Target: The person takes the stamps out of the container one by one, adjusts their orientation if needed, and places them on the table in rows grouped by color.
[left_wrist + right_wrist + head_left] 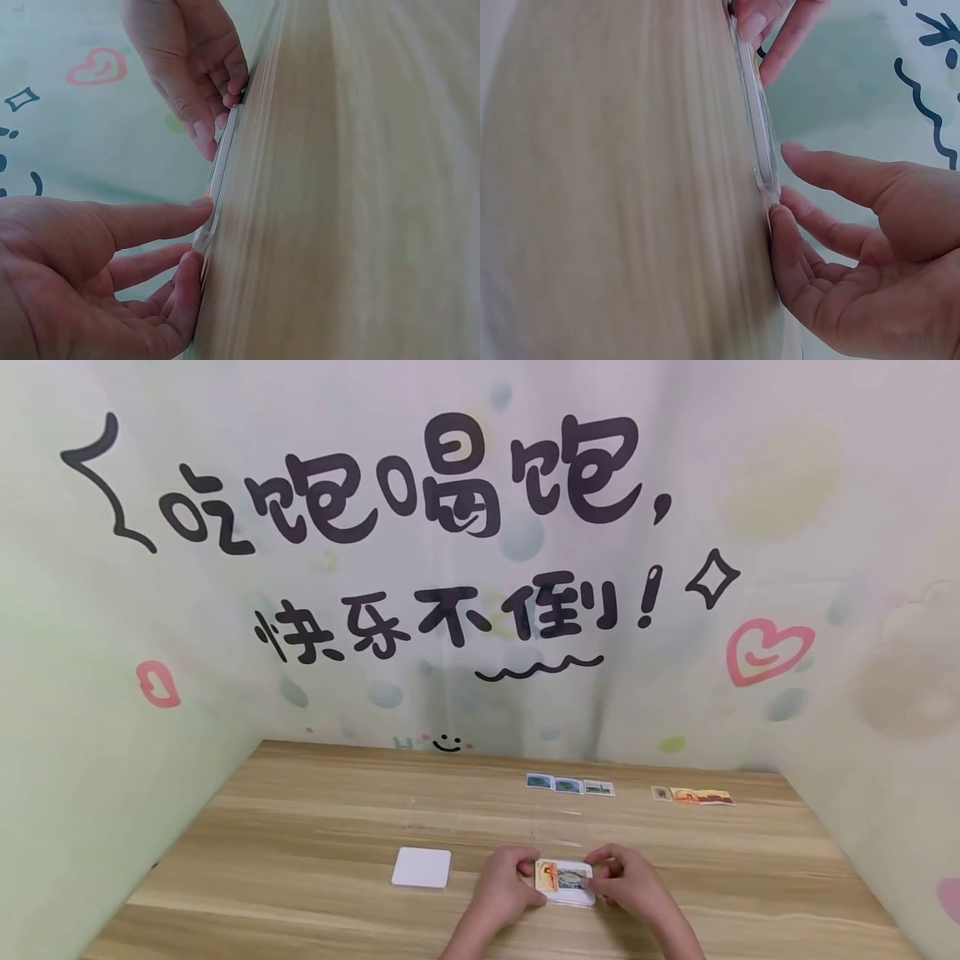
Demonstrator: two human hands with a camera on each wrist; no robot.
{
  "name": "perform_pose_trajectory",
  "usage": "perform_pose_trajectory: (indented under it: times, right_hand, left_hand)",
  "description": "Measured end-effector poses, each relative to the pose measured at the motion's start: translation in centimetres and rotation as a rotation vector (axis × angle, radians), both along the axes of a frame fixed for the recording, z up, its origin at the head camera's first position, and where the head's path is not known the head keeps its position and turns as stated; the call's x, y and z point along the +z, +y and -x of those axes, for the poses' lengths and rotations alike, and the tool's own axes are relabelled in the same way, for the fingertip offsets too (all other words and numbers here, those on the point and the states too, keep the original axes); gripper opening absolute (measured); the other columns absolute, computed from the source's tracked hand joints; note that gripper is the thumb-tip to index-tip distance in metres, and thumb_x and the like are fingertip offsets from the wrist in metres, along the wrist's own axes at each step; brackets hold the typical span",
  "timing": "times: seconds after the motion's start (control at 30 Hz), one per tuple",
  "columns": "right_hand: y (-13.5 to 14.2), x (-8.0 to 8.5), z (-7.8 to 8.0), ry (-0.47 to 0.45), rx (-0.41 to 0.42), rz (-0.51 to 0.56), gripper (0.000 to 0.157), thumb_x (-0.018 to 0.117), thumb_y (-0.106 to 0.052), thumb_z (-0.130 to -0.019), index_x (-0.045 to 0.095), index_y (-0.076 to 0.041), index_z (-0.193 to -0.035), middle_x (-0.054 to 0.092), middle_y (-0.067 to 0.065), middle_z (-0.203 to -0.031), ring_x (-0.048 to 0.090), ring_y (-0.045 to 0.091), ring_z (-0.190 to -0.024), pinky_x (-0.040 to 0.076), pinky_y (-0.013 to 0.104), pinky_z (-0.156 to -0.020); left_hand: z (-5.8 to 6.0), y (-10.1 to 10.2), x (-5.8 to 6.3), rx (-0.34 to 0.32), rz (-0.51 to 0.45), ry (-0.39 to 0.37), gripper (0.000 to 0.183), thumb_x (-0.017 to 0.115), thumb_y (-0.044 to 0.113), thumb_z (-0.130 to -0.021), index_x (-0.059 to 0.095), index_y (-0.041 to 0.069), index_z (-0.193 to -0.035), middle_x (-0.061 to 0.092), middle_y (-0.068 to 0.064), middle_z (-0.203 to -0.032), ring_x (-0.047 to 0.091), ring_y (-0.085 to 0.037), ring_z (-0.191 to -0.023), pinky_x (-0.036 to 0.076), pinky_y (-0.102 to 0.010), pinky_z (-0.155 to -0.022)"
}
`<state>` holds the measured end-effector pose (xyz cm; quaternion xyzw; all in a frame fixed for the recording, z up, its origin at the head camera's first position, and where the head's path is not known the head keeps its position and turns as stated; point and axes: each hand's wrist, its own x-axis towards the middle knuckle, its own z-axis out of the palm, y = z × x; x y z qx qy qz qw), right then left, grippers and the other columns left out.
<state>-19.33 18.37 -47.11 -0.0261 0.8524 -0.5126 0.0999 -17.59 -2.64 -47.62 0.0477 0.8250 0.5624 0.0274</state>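
Note:
Two small picture stamps, one orange [546, 876] and one grey-green [572, 879], lie side by side on a white card [567, 897]. A clear plastic rim shows along the card's edge, low against the tabletop, in both wrist views. At the left end, my left hand [97, 270] holds the edge between thumb and fingers. My right hand [877, 247] has its curled fingers on the clear corner at the other end. Its thumb stands close over the stamped face; in the right wrist view a small gap shows there. The card's underside is hidden.
A blank white card [422, 867] lies to the left. Behind it are two faint clear plastic pieces, one on the left [431, 815] and one nearer the middle [558, 826]. Blue-green stamps [568, 786] and orange stamps [699, 797] lie in rows near the printed curtain [360, 710].

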Motion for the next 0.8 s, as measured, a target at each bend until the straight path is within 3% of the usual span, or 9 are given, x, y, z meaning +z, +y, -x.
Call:
perform_pose_trajectory:
  times: [0.47, 0.8]
  right_hand:
    - [-0.72, 0.01, -0.20, 0.008, -0.113, -0.060, 0.024, 0.081, 0.005, -0.083, 0.069, 0.003, -0.103, 0.057, 0.005, -0.075, 0.050, 0.017, -0.062, 0.041, 0.024, -0.055]
    - [-0.82, 0.03, -0.07, 0.005, -0.124, -0.072, 0.023, 0.082, 0.006, -0.083, 0.068, 0.004, -0.101, 0.058, 0.006, -0.076, 0.052, 0.017, -0.064, 0.045, 0.024, -0.056]
  left_hand:
    - [-0.06, 0.11, 0.08, 0.001, 0.000, -0.017, 0.053, 0.084, -0.019, -0.068, 0.072, -0.010, -0.118, 0.058, -0.003, -0.088, 0.048, -0.013, -0.076, 0.044, -0.024, -0.067]
    - [-0.03, 0.11, 0.25, 0.002, 0.005, -0.018, 0.053, 0.084, -0.019, -0.067, 0.072, -0.010, -0.119, 0.058, -0.003, -0.088, 0.049, -0.015, -0.077, 0.044, -0.024, -0.066]
